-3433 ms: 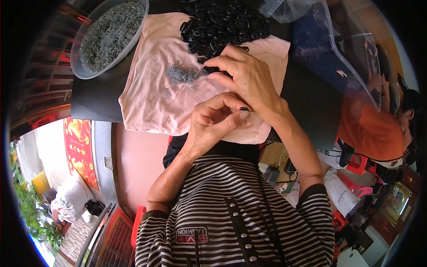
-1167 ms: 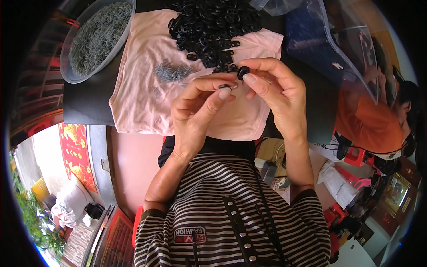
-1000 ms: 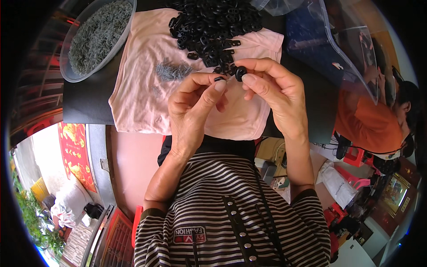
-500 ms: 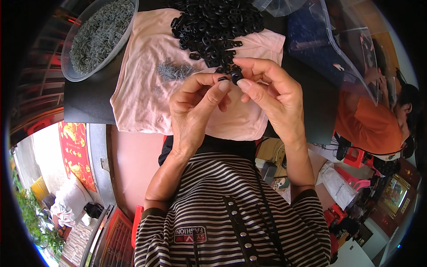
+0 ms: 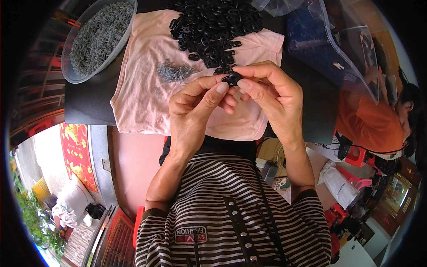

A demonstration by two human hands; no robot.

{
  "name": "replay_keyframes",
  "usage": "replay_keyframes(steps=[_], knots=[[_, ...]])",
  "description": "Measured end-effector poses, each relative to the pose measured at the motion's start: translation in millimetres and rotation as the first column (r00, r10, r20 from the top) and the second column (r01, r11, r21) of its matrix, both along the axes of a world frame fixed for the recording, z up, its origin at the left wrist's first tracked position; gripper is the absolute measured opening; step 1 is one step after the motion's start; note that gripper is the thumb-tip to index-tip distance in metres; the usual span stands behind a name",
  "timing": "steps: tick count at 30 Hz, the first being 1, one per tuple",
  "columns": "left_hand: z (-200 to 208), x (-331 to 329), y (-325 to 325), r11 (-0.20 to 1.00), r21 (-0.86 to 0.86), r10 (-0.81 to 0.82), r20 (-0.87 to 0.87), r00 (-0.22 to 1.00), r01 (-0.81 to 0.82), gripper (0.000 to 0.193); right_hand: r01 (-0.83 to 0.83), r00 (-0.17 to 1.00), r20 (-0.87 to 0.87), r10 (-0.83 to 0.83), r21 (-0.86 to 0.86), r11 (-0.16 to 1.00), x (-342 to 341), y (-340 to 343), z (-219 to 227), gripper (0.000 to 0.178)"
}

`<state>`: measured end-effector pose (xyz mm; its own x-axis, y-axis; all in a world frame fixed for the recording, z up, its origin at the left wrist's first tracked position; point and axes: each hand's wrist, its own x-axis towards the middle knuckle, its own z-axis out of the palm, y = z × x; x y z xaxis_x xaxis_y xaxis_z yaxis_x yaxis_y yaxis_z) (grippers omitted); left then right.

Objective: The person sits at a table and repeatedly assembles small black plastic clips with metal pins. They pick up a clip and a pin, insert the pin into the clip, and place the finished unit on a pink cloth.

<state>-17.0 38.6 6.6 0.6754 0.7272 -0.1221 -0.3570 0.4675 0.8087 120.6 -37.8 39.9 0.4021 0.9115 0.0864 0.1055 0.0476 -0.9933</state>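
Over the near part of a pink cloth (image 5: 142,89), both my hands meet at the fingertips. Between thumb and forefinger, my right hand (image 5: 271,95) pinches a rounded black plastic cord lock part (image 5: 234,78). My left hand (image 5: 198,100) is closed at the tips on a smaller black piece (image 5: 226,80) that touches it; fingers hide most of this piece. Just beyond my fingers lies a heap of black plastic cord lock parts (image 5: 213,26), some with two holes. A small pile of thin grey metal springs (image 5: 174,71) rests on the cloth to its left.
A clear tub (image 5: 66,66) full of grey springs stands at the far left of the dark table (image 5: 89,104). Clear plastic bins (image 5: 329,44) take up the far right. Beyond the right edge sits another person in an orange top (image 5: 367,120).
My left fingertips have moved right, bringing the smaller black piece against the rounded part in my right hand. The piles look the same.
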Motion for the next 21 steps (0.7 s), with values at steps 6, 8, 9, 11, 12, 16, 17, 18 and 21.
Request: replay_keyframes(steps=[6, 8, 9, 11, 12, 16, 17, 18, 21], knots=[[0.5, -0.4, -0.2, 1.0, 0.0, 0.006, -0.007, 1.0, -0.006, 0.02, 0.013, 0.997, 0.078, -0.016, 0.033, 0.999, -2.8, 0.1, 0.5, 0.02], [-0.1, 0.0, -1.5, 1.0, -0.008, 0.014, -0.003, 1.0, -0.014, 0.02, 0.026, 0.991, 0.133, -0.033, 0.054, 0.998, -4.3, 0.2, -1.2, 0.019], [-0.1, 0.1, -2.6, 1.0, -0.014, 0.02, 0.001, 1.0, -0.02, 0.019, 0.034, 0.987, 0.153, -0.044, 0.063, 0.997, -5.4, 0.2, -1.6, 0.019], [0.0, 0.5, -4.6, 0.999, -0.025, 0.033, 0.006, 0.999, -0.033, 0.019, 0.05, 0.979, 0.196, -0.065, 0.084, 0.995, -7.6, 0.2, -2.4, 0.018], [-0.7, 0.3, -4.9, 0.999, -0.012, 0.033, -0.003, 0.999, -0.033, 0.019, 0.056, 0.973, 0.22, -0.076, 0.097, 0.994, -9.0, 0.2, -2.8, 0.018], [-5.9, 1.0, -6.2, 0.999, 0.011, 0.049, 0.002, 0.999, -0.049, 0.018, 0.097, 0.959, 0.254, -0.128, 0.132, 0.987, -14.5, 2.5, -8.1, 0.018], [-6.2, 1.7, -6.0, 0.998, 0.009, 0.057, 0.012, 0.998, -0.057, 0.018, 0.089, 0.957, 0.263, -0.12, 0.127, 0.988, -13.1, 3.1, -8.5, 0.018], [-5.4, 2.8, -6.0, 0.999, -0.005, 0.051, 0.014, 0.999, -0.051, 0.018, 0.082, 0.956, 0.272, -0.113, 0.123, 0.989, -10.3, 3.6, -9.0, 0.019], [0.1, 4.8, -3.5, 0.999, -0.03, 0.027, 0.026, 0.999, -0.026, 0.019, 0.052, 0.942, 0.325, -0.088, 0.119, 0.992, -4.0, 3.9, -1.7, 0.02]])
